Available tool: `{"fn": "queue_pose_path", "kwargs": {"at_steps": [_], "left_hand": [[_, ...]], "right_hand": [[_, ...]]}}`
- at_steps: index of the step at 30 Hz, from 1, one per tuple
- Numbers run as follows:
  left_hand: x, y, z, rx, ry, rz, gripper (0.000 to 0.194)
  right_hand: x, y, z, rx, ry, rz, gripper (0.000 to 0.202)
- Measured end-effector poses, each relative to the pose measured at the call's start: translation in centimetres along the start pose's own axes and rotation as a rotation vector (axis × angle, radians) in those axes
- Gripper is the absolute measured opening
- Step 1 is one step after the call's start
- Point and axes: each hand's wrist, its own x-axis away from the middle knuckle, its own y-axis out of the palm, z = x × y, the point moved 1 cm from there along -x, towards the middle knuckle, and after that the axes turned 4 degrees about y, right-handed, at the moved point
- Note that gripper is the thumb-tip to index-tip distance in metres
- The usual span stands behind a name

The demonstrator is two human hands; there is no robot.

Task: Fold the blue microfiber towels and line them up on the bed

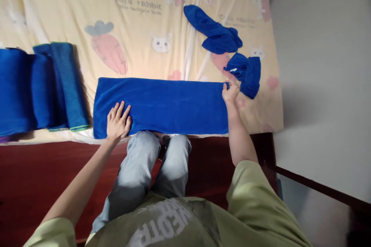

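- Currently, a long blue towel (165,106) is lying across the middle of the frame, its lower edge running along the near side of the patterned bed sheet (142,60), with the person's jeans (137,158) showing just below.
- The left hand (118,120) is resting palm down on the towel's lower left part, its grip spread, the fingers fanning out over the cloth.
- The right hand (231,92) is holding the upper right corner, its grip pinching the fabric between thumb and fingers.
- Beyond that hand, a crumpled blue cloth (222,40) is lying at the upper right, and a bunched blue cloth (249,75) is sitting nearer, showing a small white patch.
- At the left edge, several folded blue towels (16,88) are lying side by side, the rightmost showing green edging.
- By its look, the towel is probably weighing little and bending softly, gripping well and creasing easily rather than breaking.
- Corners are likely offering the surest hold; a flat palm is suiting the broad middle better.
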Motion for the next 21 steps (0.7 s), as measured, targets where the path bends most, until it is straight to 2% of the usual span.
{"fn": "queue_pose_path", "kwargs": {"at_steps": [3,6,7,9,11,14,16,17,19,21], "left_hand": [[-3.5,-2.5,-2.2,-0.015,0.001,-0.019,0.043],[-10.0,-5.1,-6.2,-0.108,-0.11,0.046,0.044],[-12.3,-5.7,-7.7,-0.132,-0.154,0.009,0.043],[-16.2,-6.2,-10.6,-0.1,-0.18,-0.16,0.047],[-18.9,-6.5,-13.2,-0.036,-0.16,-0.28,0.058],[-20.5,-6.8,-16.1,0.069,-0.096,-0.454,0.081],[-20.6,-7.1,-17.2,0.06,-0.04,-0.573,0.087],[-20.5,-7.4,-17.4,0.027,-0.019,-0.595,0.088],[-20.3,-8.1,-17.3,-0.05,0.003,-0.515,0.088],[-20.4,-8.7,-16.6,-0.1,0.005,-0.321,0.087]], "right_hand": [[-0.6,-0.4,-0.3,-0.027,0.115,0.06,0.021],[-1.1,-0.9,-0.6,-0.047,0.098,-0.008,0.016],[-1.3,-1.1,-0.7,-0.048,0.089,-0.019,0.015],[-1.4,-1.4,-1.0,-0.042,0.08,-0.03,0.014],[-1.3,-1.6,-1.3,-0.03,0.08,-0.033,0.014],[-0.8,-1.9,-1.4,-0.019,0.08,-0.022,0.015],[-0.5,-2.3,-1.5,-0.016,0.076,-0.018,0.015],[-0.4,-2.6,-1.6,-0.017,0.072,-0.022,0.016],[-0.4,-3.0,-1.9,-0.011,0.069,-0.028,0.019],[-0.8,-3.3,-2.2,0.017,0.076,-0.005,0.022]]}}
